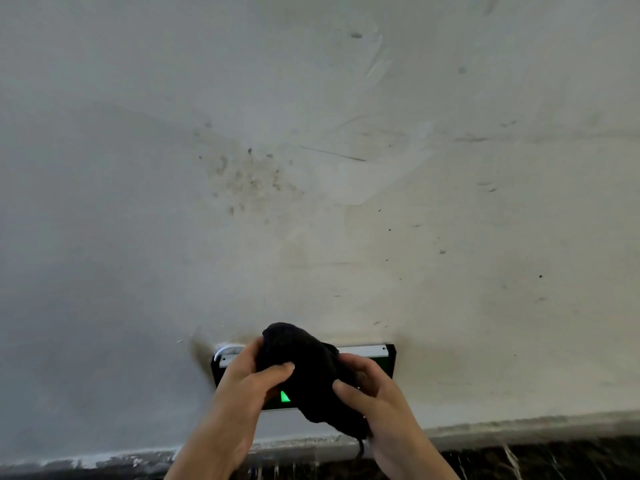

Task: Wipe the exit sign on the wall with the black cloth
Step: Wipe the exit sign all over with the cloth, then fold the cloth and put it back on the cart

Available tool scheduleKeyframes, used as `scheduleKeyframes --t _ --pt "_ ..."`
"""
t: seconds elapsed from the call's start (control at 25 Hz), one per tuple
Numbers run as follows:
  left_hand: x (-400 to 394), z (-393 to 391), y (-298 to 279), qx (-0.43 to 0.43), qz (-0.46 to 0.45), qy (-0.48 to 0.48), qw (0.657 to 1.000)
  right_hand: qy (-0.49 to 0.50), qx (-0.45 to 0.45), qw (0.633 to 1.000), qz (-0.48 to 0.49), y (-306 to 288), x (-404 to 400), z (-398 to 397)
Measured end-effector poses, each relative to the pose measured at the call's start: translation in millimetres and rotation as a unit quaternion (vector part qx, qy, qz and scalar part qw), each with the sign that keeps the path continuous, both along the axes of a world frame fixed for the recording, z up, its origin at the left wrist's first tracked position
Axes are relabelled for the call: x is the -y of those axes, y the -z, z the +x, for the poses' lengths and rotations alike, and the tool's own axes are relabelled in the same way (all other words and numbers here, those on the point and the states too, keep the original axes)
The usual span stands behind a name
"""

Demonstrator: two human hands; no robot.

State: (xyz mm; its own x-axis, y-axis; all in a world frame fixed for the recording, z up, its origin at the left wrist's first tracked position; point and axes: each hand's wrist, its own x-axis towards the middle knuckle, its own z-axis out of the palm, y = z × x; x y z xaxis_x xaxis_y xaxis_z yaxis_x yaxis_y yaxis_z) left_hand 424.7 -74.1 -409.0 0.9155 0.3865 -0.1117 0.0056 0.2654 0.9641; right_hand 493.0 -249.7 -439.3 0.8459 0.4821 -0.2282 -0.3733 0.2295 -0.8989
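Note:
The exit sign (382, 356) is a black box with a white top strip, fixed low on the wall, and a green lit patch shows between my hands. A bunched black cloth (304, 368) covers most of its front. My left hand (247, 379) grips the cloth's left side, thumb pressed on top. My right hand (370, 393) holds the cloth's right and lower part, with a loose end hanging down. Most of the sign's face is hidden behind the cloth and my hands.
The wall (311, 168) is pale grey, scuffed and stained, with a dark spotted patch (242, 178) above the sign. A dark marbled skirting (519, 459) runs along the bottom, with paint drips on its upper edge.

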Motion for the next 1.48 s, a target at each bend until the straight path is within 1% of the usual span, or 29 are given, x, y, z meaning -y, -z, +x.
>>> scheduleKeyframes --t 0.12,0.2,0.36,0.48,0.6,0.72,0.84,0.88,1.0,1.2,1.36,1.48 --pt "-6 -7 -16 -0.024 -0.047 0.0 0.999 0.027 0.057 0.991 -0.121 -35 -1 6" --pt "-8 -14 -39 -0.043 -0.086 0.007 0.995 0.029 0.079 0.984 -0.16 -70 -2 5" --pt "-7 -22 -107 -0.076 -0.079 0.0 0.994 0.024 0.085 0.978 -0.189 -149 -2 3" --pt "1 -29 -176 -0.098 -0.066 -0.023 0.993 0.031 0.076 0.978 -0.194 -215 4 0" --pt "7 -39 -263 -0.114 -0.072 -0.046 0.99 0.032 0.074 0.976 -0.201 -297 11 -2" --pt "13 -51 -339 -0.11 -0.104 -0.073 0.986 0.004 0.08 0.98 -0.182 -371 13 -10" --pt "19 -67 -401 -0.085 -0.135 -0.11 0.981 -0.051 0.092 0.981 -0.161 -432 17 -20" --pt "20 -73 -416 -0.072 -0.141 -0.121 0.98 -0.064 0.104 0.979 -0.163 -446 17 -23" --pt "22 -90 -444 -0.046 -0.147 -0.16 0.975 -0.057 0.122 0.975 -0.176 -476 12 -31" --pt "16 -136 -459 -0.006 -0.154 -0.216 0.964 -0.086 0.13 0.978 -0.136 -501 -13 -57" --pt "2 -183 -470 0.005 -0.138 -0.183 0.973 -0.125 0.133 0.976 -0.119 -509 -51 -87" --pt "-15 -221 -472 -0.01 -0.109 -0.211 0.971 -0.155 0.13 0.973 -0.111 -511 -86 -114"
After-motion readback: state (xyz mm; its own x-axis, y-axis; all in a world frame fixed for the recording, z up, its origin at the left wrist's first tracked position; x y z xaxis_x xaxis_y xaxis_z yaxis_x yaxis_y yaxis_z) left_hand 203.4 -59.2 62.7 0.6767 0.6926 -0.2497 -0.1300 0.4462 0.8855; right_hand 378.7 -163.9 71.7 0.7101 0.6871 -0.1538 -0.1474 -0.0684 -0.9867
